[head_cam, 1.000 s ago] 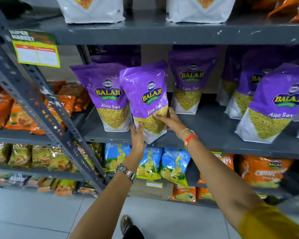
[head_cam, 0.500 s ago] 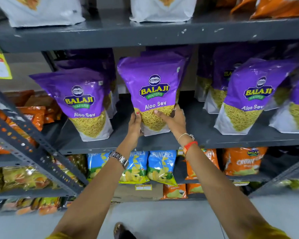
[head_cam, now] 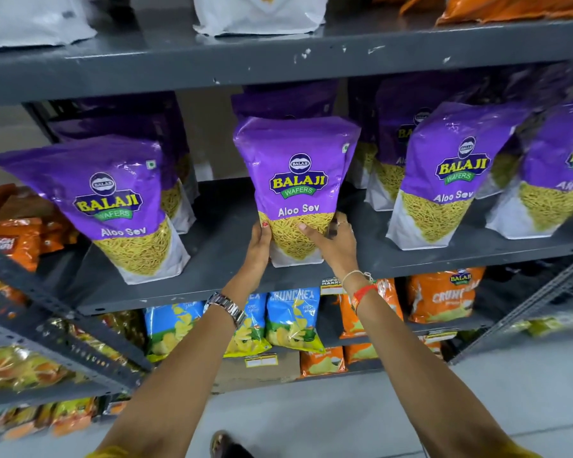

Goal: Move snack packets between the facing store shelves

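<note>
A purple Balaji Aloo Sev packet (head_cam: 296,180) stands upright on the grey middle shelf (head_cam: 225,259), in the gap between two like packets. My left hand (head_cam: 258,249) presses its lower left edge. My right hand (head_cam: 333,241) grips its lower right corner, fingers across the front. Its base touches the shelf. Another purple packet (head_cam: 113,206) stands to the left and one (head_cam: 447,173) to the right, with more behind them.
White packets (head_cam: 258,14) sit on the shelf above. Below are blue Crunchex bags (head_cam: 293,320) and orange bags (head_cam: 440,295). A slotted grey upright (head_cam: 57,328) of the neighbouring rack crosses at lower left, with orange packets (head_cam: 14,239) behind it. Grey floor lies underfoot.
Both hands carried the packet rightward from beside the left packet and pushed it onto the shelf, where it now stands upright. The view shifted right.
</note>
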`<state>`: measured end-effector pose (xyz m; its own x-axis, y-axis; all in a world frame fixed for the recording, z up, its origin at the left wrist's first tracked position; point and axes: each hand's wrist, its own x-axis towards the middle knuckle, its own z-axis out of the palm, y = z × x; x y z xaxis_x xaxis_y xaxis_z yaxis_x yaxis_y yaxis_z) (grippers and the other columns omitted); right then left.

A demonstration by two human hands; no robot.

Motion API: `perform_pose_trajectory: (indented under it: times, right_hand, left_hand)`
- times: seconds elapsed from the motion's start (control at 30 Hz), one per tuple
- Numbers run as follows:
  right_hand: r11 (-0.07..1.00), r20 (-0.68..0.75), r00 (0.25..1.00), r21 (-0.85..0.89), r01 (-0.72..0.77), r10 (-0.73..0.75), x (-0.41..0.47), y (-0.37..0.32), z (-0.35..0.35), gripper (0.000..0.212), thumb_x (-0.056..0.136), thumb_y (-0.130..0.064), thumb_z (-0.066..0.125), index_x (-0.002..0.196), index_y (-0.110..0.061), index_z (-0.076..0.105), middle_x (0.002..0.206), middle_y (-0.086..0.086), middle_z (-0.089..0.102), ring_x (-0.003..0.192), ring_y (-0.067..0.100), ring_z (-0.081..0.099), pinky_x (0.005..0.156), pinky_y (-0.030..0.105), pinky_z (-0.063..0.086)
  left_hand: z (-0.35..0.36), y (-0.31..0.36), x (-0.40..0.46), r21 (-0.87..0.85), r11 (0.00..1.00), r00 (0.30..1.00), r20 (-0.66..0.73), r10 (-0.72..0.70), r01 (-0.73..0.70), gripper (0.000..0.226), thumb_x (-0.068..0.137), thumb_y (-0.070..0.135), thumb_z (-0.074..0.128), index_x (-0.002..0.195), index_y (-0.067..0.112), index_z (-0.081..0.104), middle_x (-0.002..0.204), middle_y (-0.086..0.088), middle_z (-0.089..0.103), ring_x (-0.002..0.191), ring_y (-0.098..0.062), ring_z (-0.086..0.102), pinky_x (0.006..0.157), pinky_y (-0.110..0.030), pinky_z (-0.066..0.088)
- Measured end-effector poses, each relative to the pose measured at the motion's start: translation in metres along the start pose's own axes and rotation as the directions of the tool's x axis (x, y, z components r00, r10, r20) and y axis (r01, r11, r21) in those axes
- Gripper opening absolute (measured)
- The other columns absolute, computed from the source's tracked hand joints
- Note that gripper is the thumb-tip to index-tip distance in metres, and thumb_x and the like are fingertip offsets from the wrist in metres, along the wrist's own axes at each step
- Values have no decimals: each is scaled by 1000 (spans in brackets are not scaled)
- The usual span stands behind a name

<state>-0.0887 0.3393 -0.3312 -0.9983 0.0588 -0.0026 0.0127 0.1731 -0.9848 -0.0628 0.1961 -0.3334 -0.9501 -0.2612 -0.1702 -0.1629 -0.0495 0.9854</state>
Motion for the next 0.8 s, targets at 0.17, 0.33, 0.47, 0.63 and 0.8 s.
perform_pose_trajectory:
  times: [0.17, 0.33, 0.47, 0.63, 0.8]
  right_hand:
    - [998, 38, 999, 65, -23, 20, -8, 19, -10, 96, 49, -53, 85, 130, -24, 42, 128, 13, 53, 110, 22, 60, 90, 37, 56]
    - [1000, 61, 998, 12, 26, -27, -9, 30, -9, 70, 68, -1, 79, 128, -10, 45, 105, 7, 59, 79, 1, 58, 59, 2, 47]
    - [999, 15, 1000, 23, 24, -24, -3, 29, -9, 66, 69, -5, 80, 126, -11, 46, 101, 5, 61, 84, 17, 61, 59, 4, 48]
    - [998, 12, 999, 44, 38, -39, 0, 30, -13, 69, 70, -6, 80, 128, -11, 44, 104, 7, 60, 90, 20, 60, 59, 3, 48]
    - [962, -122, 992, 270, 46, -14, -13, 15, -31, 52, 73, -6, 77, 117, -18, 51, 107, 9, 60, 99, 23, 59, 87, 33, 48]
  left_hand:
    - [2, 0, -10, -44, 995, 987, -140, 84, -91, 52, 96, 35, 38, 143, 21, 24, 148, -4, 37, 129, -16, 43, 109, -47, 38]
    - [11, 1, -15, 10, 993, 991, -61, 120, -120, 46, 97, 28, 35, 141, 22, 24, 130, 6, 43, 120, -15, 47, 105, -49, 41]
    - [14, 3, -12, 28, 994, 994, -2, 106, -106, 47, 97, 31, 32, 142, 25, 19, 133, 6, 41, 118, -12, 45, 105, -45, 42]
    - [18, 4, -11, 16, 994, 994, 29, 108, -108, 46, 97, 29, 33, 142, 26, 20, 131, 6, 42, 123, -15, 46, 106, -48, 41]
    - [20, -1, -23, 140, 970, 974, -84, 212, -199, 95, 73, 70, 50, 146, 25, 9, 148, 6, 34, 134, -13, 37, 113, -38, 35]
